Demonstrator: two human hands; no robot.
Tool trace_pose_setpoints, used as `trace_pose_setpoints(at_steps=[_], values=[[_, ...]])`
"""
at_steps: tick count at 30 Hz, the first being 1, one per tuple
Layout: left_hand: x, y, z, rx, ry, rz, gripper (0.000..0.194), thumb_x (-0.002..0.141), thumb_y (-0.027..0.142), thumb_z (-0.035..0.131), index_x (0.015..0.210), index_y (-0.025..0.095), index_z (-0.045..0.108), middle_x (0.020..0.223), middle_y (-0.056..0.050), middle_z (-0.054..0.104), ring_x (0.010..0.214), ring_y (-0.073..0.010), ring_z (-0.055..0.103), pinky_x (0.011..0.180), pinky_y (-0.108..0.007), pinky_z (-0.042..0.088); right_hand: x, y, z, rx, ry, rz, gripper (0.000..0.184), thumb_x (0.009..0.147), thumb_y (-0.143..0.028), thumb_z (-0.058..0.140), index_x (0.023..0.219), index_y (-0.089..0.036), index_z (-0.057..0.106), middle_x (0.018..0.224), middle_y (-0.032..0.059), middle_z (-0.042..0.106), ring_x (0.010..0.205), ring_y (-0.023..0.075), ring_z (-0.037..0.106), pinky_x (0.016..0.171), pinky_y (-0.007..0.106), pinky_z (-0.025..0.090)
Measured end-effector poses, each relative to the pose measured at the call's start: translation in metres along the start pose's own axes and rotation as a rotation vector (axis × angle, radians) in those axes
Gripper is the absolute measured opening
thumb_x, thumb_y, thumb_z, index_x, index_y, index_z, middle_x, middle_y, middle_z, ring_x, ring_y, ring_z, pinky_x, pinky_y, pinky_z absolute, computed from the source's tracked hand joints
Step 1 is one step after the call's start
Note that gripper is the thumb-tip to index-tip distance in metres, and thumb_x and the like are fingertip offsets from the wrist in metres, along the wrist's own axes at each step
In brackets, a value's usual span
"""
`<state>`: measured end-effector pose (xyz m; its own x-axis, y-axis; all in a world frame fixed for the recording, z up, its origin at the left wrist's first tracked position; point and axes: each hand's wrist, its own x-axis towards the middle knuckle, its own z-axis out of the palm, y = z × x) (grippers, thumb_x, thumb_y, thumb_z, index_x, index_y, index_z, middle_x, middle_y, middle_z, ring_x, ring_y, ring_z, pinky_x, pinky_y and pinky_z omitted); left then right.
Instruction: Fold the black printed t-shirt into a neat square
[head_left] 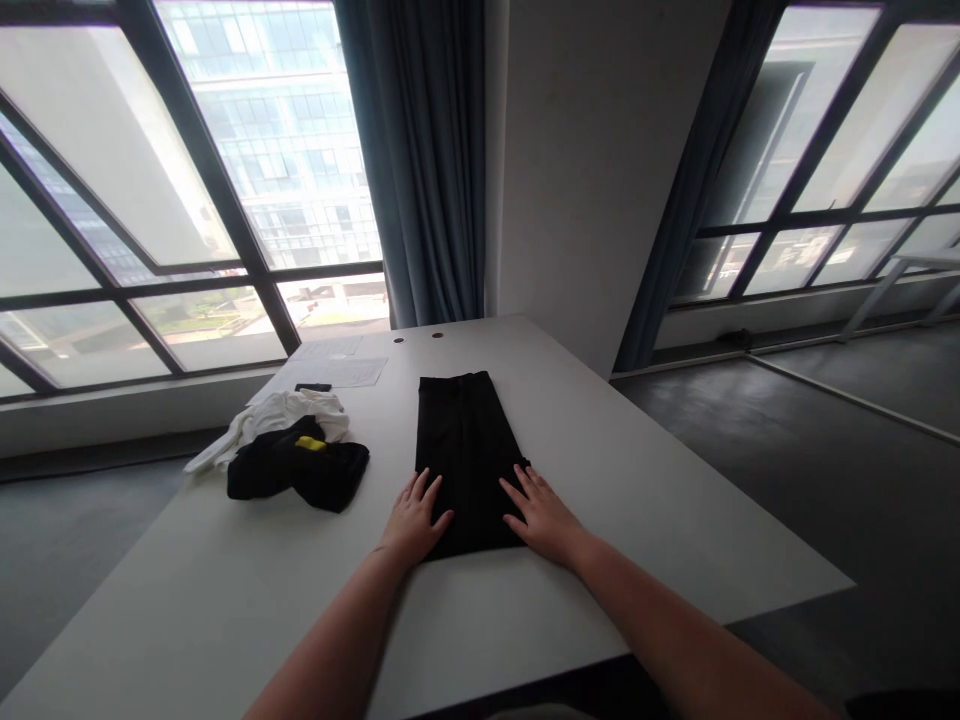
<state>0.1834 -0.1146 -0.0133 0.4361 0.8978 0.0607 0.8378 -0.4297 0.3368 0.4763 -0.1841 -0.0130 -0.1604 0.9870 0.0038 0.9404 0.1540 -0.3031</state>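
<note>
A folded black garment, which looks like trousers or shorts with a waistband at the far end, lies flat on the white table. My left hand rests with spread fingers on its near left edge. On the near right edge lies my right hand, fingers also apart, pressing lightly on the cloth. Neither hand grips anything. To the left sit a crumpled black cloth with a yellow patch and, behind it, a crumpled white garment.
Papers and a small dark flat object lie toward the far left of the table. Two round holes are near its far edge. Beyond stand a dark blue curtain, a pillar and large windows.
</note>
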Motion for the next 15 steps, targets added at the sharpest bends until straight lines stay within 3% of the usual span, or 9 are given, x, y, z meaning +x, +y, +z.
trace_pose_setpoints(at_steps=[7,15], values=[[-0.004,-0.003,-0.003,-0.018,0.010,0.003,0.073,0.095,0.053,0.058,0.161,0.027,0.042,0.172,-0.006,0.028,0.160,-0.0306,0.023,0.130,-0.047,0.025,-0.012,-0.002,-0.007,0.052,-0.021,-0.036,0.069,0.101,-0.053,0.053,0.163,-0.026,0.039,0.175,0.0100,0.017,0.161,0.0319,0.012,0.131,0.050,0.014],[0.034,-0.042,-0.016,-0.037,0.008,0.051,0.063,0.102,0.046,0.046,0.161,0.024,0.040,0.170,-0.007,0.035,0.155,-0.0260,0.035,0.129,-0.043,0.027,0.017,0.036,-0.021,0.128,0.055,-0.081,0.056,0.102,-0.046,0.048,0.155,-0.026,0.053,0.169,0.0097,0.034,0.157,0.0273,0.030,0.129,0.052,0.019]])
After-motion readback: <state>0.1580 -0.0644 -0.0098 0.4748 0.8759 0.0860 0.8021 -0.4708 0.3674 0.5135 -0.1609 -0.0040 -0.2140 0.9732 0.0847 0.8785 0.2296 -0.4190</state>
